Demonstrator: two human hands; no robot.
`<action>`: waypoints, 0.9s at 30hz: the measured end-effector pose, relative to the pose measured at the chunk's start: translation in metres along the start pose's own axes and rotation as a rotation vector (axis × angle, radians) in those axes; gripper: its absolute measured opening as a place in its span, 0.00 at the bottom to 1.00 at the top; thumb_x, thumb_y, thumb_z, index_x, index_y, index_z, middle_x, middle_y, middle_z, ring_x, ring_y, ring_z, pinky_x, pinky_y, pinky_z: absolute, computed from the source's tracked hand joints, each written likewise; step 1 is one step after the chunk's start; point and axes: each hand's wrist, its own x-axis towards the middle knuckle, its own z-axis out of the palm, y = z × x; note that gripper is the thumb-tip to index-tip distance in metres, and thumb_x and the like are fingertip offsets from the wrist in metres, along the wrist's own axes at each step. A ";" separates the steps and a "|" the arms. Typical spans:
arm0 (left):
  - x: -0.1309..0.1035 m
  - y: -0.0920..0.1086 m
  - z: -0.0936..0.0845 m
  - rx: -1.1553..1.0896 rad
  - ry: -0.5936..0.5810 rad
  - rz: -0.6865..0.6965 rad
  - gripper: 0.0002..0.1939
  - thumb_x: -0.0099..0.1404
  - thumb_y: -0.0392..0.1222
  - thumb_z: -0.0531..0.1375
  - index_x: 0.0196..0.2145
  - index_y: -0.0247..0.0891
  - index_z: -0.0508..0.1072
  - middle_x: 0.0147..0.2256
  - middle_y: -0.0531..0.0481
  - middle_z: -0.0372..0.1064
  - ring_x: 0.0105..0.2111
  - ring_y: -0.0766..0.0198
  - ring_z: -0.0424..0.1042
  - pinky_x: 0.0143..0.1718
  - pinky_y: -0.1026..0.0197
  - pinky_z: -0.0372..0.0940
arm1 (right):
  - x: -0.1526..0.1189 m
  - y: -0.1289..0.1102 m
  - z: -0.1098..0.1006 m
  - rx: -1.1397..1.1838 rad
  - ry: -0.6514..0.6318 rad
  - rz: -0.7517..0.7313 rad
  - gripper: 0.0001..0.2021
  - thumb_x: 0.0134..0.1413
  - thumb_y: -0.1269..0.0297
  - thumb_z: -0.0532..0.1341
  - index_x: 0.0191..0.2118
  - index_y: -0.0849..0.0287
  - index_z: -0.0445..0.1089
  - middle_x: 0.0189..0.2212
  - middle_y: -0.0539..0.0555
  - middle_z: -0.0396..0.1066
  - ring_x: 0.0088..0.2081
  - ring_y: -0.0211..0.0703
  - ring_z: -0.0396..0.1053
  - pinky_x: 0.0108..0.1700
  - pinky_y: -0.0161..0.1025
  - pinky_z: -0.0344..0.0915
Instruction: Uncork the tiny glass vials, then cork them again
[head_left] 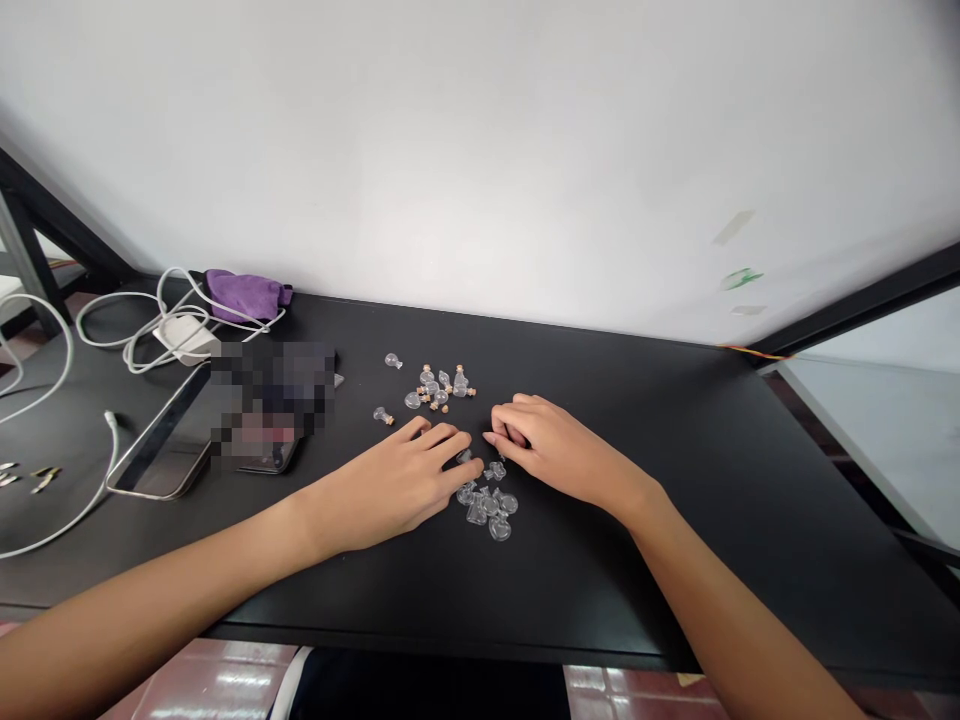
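My left hand [427, 475] rests palm down on the black table, its thumb and index finger closed around a small clear glass bottle [464, 456]. My right hand [555, 445] is just to the right, fingers curled toward the thumb; what they hold, if anything, is hidden. Between and below the hands lies a loose pile of tiny glass bottles [491, 505] with no corks showing. Beyond my left hand is a cluster of similar bottles [431, 388], several with corks, and a loose cork [445, 408]. A corked bottle [382, 415] and another small bottle [393, 361] lie apart to the left.
On the left of the black table [600, 580] are a phone [161, 440], a blurred-out dark item [274, 400], a white charger [186, 338] with looped cable and a purple cloth pouch [244, 294]. Small metallic pieces [45, 478] lie far left. A white wall [480, 170] stands behind.
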 end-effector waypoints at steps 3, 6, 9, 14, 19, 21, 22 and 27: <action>0.000 0.000 -0.001 0.001 0.002 0.000 0.19 0.75 0.36 0.58 0.61 0.37 0.68 0.56 0.40 0.68 0.56 0.50 0.68 0.54 0.50 0.62 | 0.000 0.000 0.000 0.000 -0.003 0.000 0.18 0.73 0.65 0.55 0.28 0.54 0.50 0.26 0.48 0.60 0.33 0.43 0.60 0.39 0.41 0.56; 0.000 0.000 0.000 0.000 0.005 0.000 0.19 0.75 0.36 0.58 0.61 0.37 0.68 0.56 0.40 0.69 0.56 0.50 0.68 0.55 0.50 0.62 | 0.000 0.000 0.000 -0.001 -0.002 0.002 0.18 0.73 0.65 0.55 0.28 0.54 0.50 0.27 0.48 0.60 0.33 0.43 0.60 0.39 0.41 0.56; 0.000 0.001 0.000 0.002 -0.005 -0.001 0.19 0.75 0.36 0.57 0.62 0.37 0.67 0.57 0.40 0.68 0.56 0.50 0.68 0.55 0.50 0.62 | 0.000 0.001 0.000 -0.004 -0.005 0.000 0.18 0.73 0.65 0.55 0.28 0.54 0.50 0.27 0.48 0.60 0.33 0.43 0.60 0.39 0.41 0.56; 0.000 0.001 0.001 0.012 -0.005 -0.006 0.19 0.75 0.36 0.57 0.62 0.37 0.67 0.57 0.40 0.68 0.56 0.50 0.67 0.55 0.50 0.62 | 0.000 0.001 0.000 -0.006 -0.004 -0.001 0.18 0.73 0.64 0.55 0.28 0.54 0.51 0.26 0.48 0.60 0.33 0.44 0.60 0.39 0.41 0.56; 0.000 0.002 0.001 0.020 -0.008 -0.004 0.20 0.75 0.36 0.57 0.62 0.37 0.67 0.58 0.40 0.67 0.56 0.50 0.67 0.55 0.50 0.62 | 0.000 0.001 0.000 -0.004 -0.006 0.004 0.17 0.72 0.64 0.54 0.28 0.54 0.52 0.27 0.48 0.61 0.33 0.44 0.61 0.38 0.41 0.56; 0.000 0.002 0.001 0.024 -0.008 -0.005 0.20 0.75 0.36 0.57 0.62 0.37 0.67 0.58 0.40 0.67 0.57 0.50 0.67 0.55 0.50 0.61 | 0.000 0.001 0.000 -0.005 -0.004 0.004 0.18 0.72 0.65 0.54 0.28 0.54 0.51 0.26 0.48 0.60 0.32 0.44 0.60 0.38 0.41 0.56; 0.000 0.002 0.001 0.025 -0.006 -0.004 0.20 0.75 0.36 0.56 0.62 0.37 0.67 0.58 0.40 0.67 0.57 0.50 0.67 0.55 0.50 0.61 | 0.000 0.001 0.000 -0.006 -0.002 0.004 0.18 0.72 0.65 0.54 0.28 0.54 0.51 0.26 0.48 0.60 0.32 0.44 0.60 0.38 0.41 0.56; 0.000 0.003 0.001 0.033 0.017 -0.005 0.20 0.74 0.36 0.58 0.62 0.37 0.67 0.58 0.39 0.68 0.57 0.50 0.68 0.55 0.51 0.61 | 0.000 0.000 -0.001 -0.001 -0.006 0.007 0.17 0.72 0.65 0.55 0.28 0.54 0.51 0.26 0.48 0.60 0.32 0.43 0.60 0.38 0.40 0.56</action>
